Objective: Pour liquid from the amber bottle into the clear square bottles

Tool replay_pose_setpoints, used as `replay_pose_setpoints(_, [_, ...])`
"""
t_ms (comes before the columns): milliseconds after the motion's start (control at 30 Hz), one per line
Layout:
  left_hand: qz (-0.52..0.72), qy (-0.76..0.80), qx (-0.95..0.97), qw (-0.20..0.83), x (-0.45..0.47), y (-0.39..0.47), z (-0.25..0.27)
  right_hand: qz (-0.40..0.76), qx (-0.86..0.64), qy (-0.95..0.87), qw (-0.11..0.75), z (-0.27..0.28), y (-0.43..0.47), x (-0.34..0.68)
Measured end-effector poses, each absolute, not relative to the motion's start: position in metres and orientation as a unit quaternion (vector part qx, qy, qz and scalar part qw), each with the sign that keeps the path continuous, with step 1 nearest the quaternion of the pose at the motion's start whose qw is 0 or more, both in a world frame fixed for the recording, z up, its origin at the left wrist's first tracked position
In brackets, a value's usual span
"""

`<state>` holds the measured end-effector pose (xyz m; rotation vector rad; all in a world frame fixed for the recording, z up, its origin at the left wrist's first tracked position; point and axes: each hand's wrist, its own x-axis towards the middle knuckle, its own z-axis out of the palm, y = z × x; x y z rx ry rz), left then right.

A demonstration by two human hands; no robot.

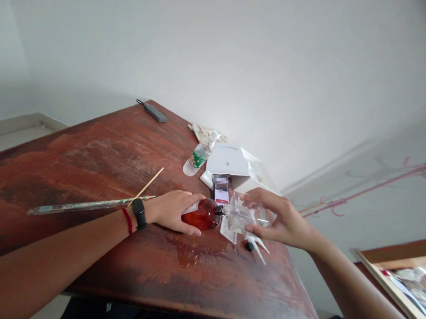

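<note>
In the centre of the frame, a bottle of red liquid [204, 215] is being grasped in the left hand [175, 210], its dark neck being pointed toward the right. Just right of centre, a clear flat-sided bottle [241, 218] is being gripped between the thumb and fingers of the right hand [281, 218], its mouth being turned toward that neck. Both are being held end to end above the bench [89, 163]; whether the mouths are touching cannot be told.

By this arrangement, the step in hand seems to be one in which the two mouths are being lined up for liquid to be poured across, though no flow is being shown clearly. A puddle [188, 253] is being seen on the bench at lower centre, so spilling is probably being risked at the joint.

For the next move, a steady hold on both bottles is being called for, with the necks matched and the tilt changed slowly. At lower right of centre, a black cap [249, 247] and a white forked fitting [254, 244], possibly a spray head, are being left untouched by either hand.
</note>
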<state>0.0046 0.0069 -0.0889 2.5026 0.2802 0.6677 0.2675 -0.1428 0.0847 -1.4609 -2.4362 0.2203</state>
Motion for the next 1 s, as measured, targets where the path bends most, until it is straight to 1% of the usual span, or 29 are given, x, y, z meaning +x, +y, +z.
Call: replay_pose_setpoints(1000, [0.205, 0.105, 0.932, 0.28, 0.002, 0.01, -0.083, 0.053, -0.492, -0.864, 0.097, 0.097, -0.135, 0.256])
